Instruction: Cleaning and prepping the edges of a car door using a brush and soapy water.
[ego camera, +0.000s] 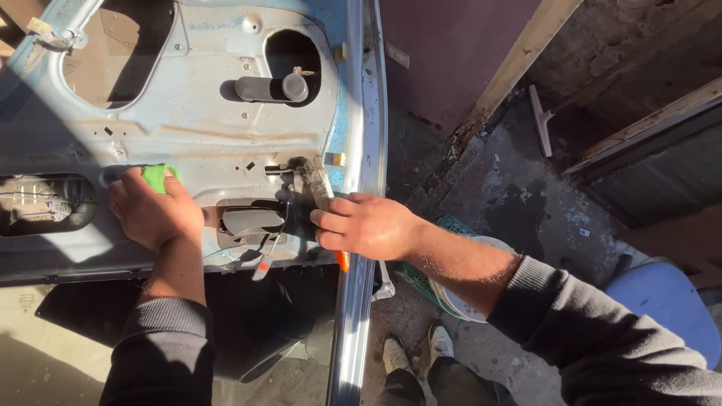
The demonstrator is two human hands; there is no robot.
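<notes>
Right hand, fingers closed around paintbrush on stripped car door panel; left hand pressing green cloth down, fingers together.

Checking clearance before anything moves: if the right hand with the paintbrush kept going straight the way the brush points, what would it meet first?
The right hand aims its paintbrush up-left; the bristles seem already at the small black bracket on the blue door panel, though depth is unclear.

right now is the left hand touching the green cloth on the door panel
Touching. The head view shows the left hand pressed flat over the green cloth on the door panel, with only the cloth's top edge peeking out past the fingers.
</notes>
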